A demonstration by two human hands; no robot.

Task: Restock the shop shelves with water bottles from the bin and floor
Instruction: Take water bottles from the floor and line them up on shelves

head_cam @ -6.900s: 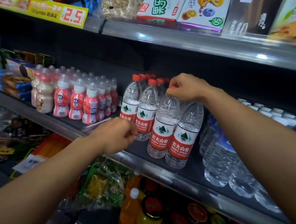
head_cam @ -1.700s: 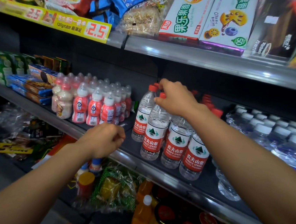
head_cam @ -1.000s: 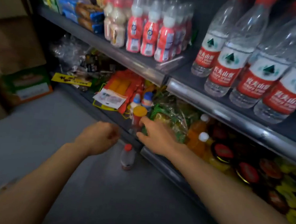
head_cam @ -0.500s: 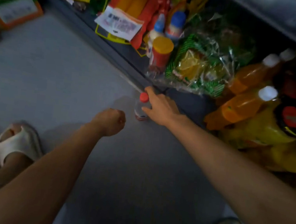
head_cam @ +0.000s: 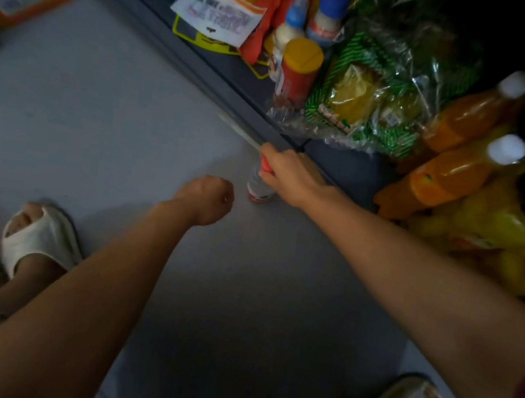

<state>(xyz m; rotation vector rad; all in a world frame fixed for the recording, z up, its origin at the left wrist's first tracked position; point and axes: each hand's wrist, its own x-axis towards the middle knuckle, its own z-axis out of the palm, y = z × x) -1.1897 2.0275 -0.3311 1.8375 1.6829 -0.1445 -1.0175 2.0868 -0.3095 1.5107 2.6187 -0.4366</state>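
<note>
On the grey floor [head_cam: 118, 112], just beside the base edge of the bottom shelf [head_cam: 232, 75], stands a small water bottle [head_cam: 258, 188], upright, red cap on top. My right hand [head_cam: 291, 176] is curled over that cap from above, fingers closed round the neck, which I judge is the easiest hold for lifting it straight up. My left hand [head_cam: 207, 199] hovers near the bottle in a loose fist, holding nothing, probably kept free as a spare.
</note>
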